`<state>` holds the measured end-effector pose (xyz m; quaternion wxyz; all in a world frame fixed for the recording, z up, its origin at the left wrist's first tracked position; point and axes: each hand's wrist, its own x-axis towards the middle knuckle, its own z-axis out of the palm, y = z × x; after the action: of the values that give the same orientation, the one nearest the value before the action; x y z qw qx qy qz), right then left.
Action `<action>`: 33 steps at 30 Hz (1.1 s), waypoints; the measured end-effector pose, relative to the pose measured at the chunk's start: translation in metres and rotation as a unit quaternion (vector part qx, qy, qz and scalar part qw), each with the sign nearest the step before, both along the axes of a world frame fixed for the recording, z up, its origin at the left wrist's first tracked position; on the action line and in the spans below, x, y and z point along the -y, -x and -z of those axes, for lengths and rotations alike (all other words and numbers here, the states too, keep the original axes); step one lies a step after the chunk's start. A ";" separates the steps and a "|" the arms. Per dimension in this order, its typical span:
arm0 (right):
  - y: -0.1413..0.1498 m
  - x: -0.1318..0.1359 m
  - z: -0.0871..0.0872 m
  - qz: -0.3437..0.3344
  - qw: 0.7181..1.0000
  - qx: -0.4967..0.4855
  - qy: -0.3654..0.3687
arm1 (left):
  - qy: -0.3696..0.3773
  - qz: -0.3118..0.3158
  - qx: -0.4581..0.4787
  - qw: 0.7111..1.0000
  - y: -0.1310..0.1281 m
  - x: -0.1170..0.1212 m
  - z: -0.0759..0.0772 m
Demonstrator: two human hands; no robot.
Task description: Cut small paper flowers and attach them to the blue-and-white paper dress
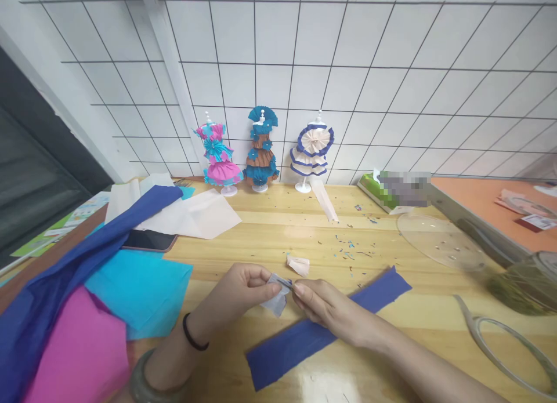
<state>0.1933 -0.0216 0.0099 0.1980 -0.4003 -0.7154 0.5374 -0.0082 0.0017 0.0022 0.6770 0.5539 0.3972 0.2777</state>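
Note:
My left hand and my right hand meet over the wooden table, both pinching a small folded paper piece, pale with a dark blue edge. Under my right hand lies a long dark blue crepe paper strip. A small folded cream paper fan rests just beyond the hands. My left wrist wears a black band and a grey-green bangle.
Three paper-dressed mini mannequins, pink, teal-brown and cream-blue, stand at the wall grid. Sheets of blue, cyan, magenta and white paper and a phone lie left. Clear plastic lid, tissue pack right.

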 end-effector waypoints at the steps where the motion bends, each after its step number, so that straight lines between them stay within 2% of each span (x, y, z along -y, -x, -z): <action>1: 0.000 0.000 -0.001 0.000 1.000 0.003 -0.001 | -0.001 0.000 0.000 1.000 0.000 0.000 0.000; 24: 0.000 0.000 -0.006 0.009 1.000 0.025 0.000 | 0.001 -0.008 -0.005 1.000 0.003 -0.001 -0.002; 33: 0.000 0.000 -0.003 0.008 0.999 0.029 -0.010 | 0.002 -0.028 0.002 1.000 0.003 -0.002 -0.003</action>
<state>0.1938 -0.0215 0.0130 0.1857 -0.4196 -0.7228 0.5167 -0.0114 0.0034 0.0051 0.6708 0.5403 0.4121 0.2970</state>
